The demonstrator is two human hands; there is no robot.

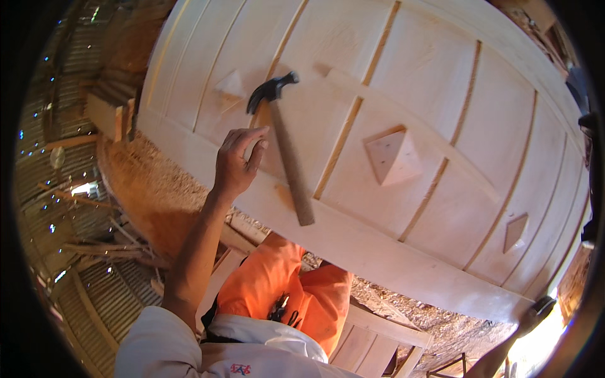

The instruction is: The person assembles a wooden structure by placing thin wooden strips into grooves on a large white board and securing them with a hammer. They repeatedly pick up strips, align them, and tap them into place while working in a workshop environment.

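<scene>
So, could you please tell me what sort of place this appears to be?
Most likely a woodworking shop: the view shows a large, pale, grooved wooden panel with raised pyramid-shaped blocks, a black-headed claw hammer with a brown handle, and tan wood shavings over the ground.

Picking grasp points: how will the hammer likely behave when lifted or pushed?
The hammer is probably head-heavy: its dark head looks like metal. The straight brown handle looks rigid, so likely no flex. The curved claw should hinder rolling.
</scene>
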